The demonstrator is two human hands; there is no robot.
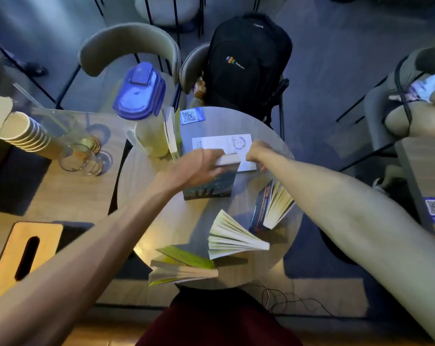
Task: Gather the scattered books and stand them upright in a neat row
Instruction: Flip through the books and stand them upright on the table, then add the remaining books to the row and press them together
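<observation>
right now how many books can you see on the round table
5: green book upright by the pitcher, dark book under the left hand, blue book right, fanned book and yellow-green book near edge. Hands may hide more.

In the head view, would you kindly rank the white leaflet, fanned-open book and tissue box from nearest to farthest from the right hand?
From the right hand:
1. White leaflet, right beside it.
2. Fanned-open book, nearer the person.
3. Tissue box, far left.

No text showing legibly. QR-code sticker (192,116) sitting on worktop (238,121) upper centre; another QR sticker (433,208) at right edge; backpack (248,63) logo blurring.
</observation>
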